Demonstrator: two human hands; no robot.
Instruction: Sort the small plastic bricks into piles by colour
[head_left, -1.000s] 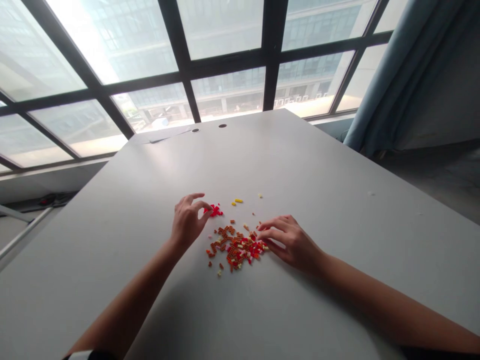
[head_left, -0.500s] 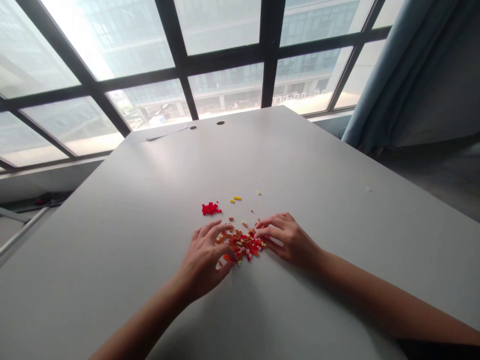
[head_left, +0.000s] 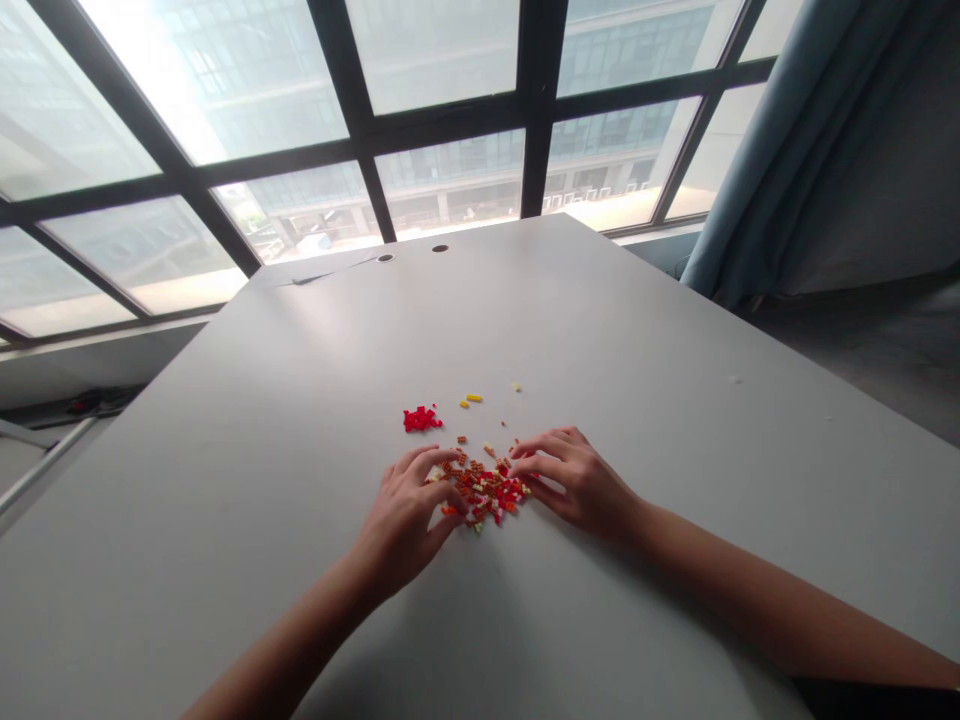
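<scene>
1. Left hand (head_left: 409, 510): its fingers curved over the left side of the mixed brick pile (head_left: 489, 490), probably to reach single pieces; a pinch could not be confirmed.
2. Right hand (head_left: 574, 478): its fingers bent loosely at the pile's right edge; its grip was unclear.
3. Red bricks (head_left: 420, 419): these lay beyond the pile, apparently grouped by colour.

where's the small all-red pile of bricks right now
In the head view, the small red pile sits slightly left of centre on the table, beyond the left hand and left of two yellow bricks.
</scene>
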